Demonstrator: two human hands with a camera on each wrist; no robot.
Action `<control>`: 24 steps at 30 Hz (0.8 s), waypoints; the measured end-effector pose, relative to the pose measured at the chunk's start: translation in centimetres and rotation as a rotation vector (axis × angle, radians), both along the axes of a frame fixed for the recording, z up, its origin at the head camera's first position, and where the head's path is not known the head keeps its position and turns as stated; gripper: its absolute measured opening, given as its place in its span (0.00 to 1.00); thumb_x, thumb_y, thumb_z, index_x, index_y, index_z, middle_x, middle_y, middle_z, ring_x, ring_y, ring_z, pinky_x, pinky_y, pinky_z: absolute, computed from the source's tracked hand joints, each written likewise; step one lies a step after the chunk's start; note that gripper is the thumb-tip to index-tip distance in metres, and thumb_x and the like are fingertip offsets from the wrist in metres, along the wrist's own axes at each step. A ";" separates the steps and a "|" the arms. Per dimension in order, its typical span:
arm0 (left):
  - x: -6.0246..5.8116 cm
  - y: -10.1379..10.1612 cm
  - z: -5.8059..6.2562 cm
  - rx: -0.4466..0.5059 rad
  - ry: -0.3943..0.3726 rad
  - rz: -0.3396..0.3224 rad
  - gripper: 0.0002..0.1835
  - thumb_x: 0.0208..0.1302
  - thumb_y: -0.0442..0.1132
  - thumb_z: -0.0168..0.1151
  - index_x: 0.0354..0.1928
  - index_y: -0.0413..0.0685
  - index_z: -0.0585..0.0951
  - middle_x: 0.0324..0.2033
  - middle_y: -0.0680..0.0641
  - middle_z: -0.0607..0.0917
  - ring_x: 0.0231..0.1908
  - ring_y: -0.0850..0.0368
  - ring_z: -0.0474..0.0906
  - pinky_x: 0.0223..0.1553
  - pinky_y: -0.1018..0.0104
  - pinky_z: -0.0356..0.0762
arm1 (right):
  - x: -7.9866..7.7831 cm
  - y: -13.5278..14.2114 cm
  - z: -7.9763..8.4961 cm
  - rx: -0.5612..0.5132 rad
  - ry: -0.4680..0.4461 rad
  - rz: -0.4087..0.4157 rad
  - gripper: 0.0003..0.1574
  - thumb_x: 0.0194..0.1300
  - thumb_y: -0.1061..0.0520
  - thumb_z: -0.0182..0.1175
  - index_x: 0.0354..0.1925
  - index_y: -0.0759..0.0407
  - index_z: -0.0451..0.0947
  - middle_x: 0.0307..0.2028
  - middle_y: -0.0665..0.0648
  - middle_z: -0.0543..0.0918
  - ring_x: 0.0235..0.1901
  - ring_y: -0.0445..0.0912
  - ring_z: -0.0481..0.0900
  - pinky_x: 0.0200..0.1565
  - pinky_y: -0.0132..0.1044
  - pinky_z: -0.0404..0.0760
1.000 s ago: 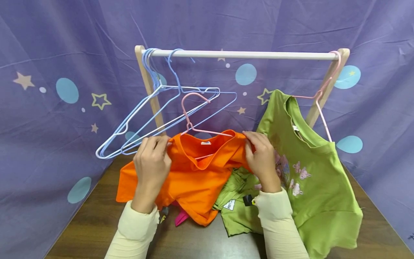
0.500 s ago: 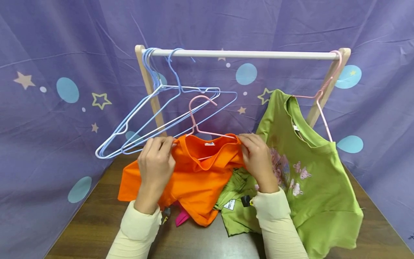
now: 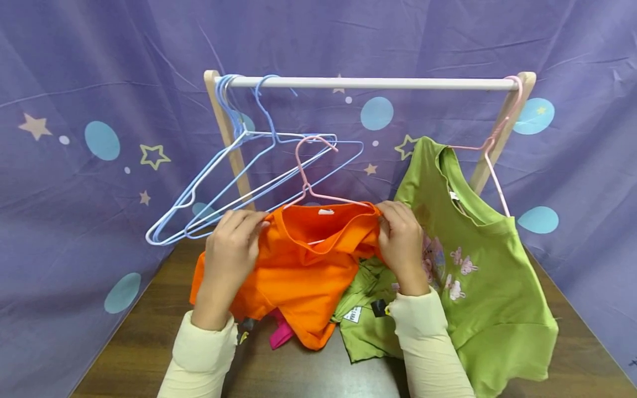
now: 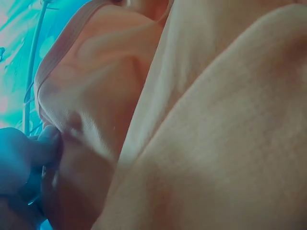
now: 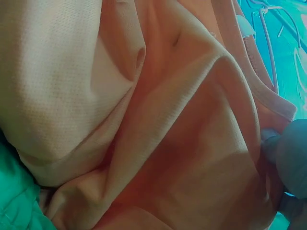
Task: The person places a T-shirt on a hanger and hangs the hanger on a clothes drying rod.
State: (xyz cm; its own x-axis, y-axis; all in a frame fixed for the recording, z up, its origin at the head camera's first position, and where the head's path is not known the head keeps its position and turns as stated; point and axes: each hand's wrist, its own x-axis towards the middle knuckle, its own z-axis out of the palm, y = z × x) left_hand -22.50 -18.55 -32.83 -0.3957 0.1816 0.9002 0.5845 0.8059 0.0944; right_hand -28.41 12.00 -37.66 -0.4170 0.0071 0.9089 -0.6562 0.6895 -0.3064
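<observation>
An orange shirt [image 3: 298, 282] is held up between both hands in the head view, its neckline facing the camera. My left hand [image 3: 231, 249] pinches the left shoulder, and my right hand [image 3: 403, 237] pinches the right one. Out of the neck opening rises the hook of a pink hanger [image 3: 304, 166]; its arms run inside the shirt, mostly hidden. In the left wrist view, fingertips [image 4: 45, 146] press into the shirt cloth [image 4: 91, 110]. The right wrist view has a thumb [image 5: 271, 143] on the shirt fabric [image 5: 192, 158] near the collar.
A rack with a white rail [image 3: 368, 83] stands behind. Several blue and white hangers [image 3: 269, 149] hang at its left end. On the right, a green shirt [image 3: 487, 287] hangs from a pink hanger [image 3: 497, 132]. More green cloth [image 3: 368, 331] and a magenta piece [image 3: 281, 331] lie on the table [image 3: 298, 378].
The pink hanger's hook has shifted right and now stands higher above the collar. My left hand moved right, then back left; the right hand drew inward, then out again. Both keep their hold.
</observation>
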 end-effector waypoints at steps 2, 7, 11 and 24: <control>0.0 -0.2 0.1 0.010 -0.018 -0.020 0.07 0.63 0.29 0.70 0.42 0.35 0.88 0.34 0.40 0.87 0.33 0.41 0.79 0.36 0.50 0.79 | 0.0 0.1 0.1 -0.005 -0.009 -0.007 0.13 0.62 0.74 0.56 0.39 0.65 0.85 0.41 0.60 0.87 0.47 0.58 0.83 0.56 0.50 0.79; 0.2 -0.8 0.4 0.035 -0.048 -0.054 0.07 0.61 0.27 0.71 0.41 0.34 0.88 0.33 0.40 0.87 0.34 0.40 0.81 0.40 0.49 0.80 | 0.1 0.2 0.2 -0.032 -0.024 -0.009 0.10 0.64 0.71 0.60 0.39 0.64 0.86 0.42 0.60 0.88 0.47 0.57 0.84 0.55 0.50 0.79; 0.4 -1.3 0.6 0.030 -0.083 -0.057 0.08 0.60 0.28 0.72 0.41 0.35 0.88 0.34 0.40 0.88 0.36 0.40 0.83 0.43 0.49 0.82 | 0.2 0.3 0.3 -0.063 -0.023 -0.021 0.10 0.66 0.69 0.62 0.44 0.64 0.86 0.45 0.62 0.87 0.49 0.58 0.84 0.55 0.52 0.79; 2.2 -3.5 2.3 0.037 -0.157 -0.079 0.07 0.63 0.29 0.70 0.43 0.36 0.89 0.36 0.42 0.89 0.36 0.45 0.85 0.42 0.56 0.78 | 0.0 0.6 0.2 -0.143 0.000 -0.041 0.09 0.68 0.67 0.64 0.46 0.69 0.84 0.45 0.66 0.86 0.48 0.61 0.83 0.56 0.52 0.78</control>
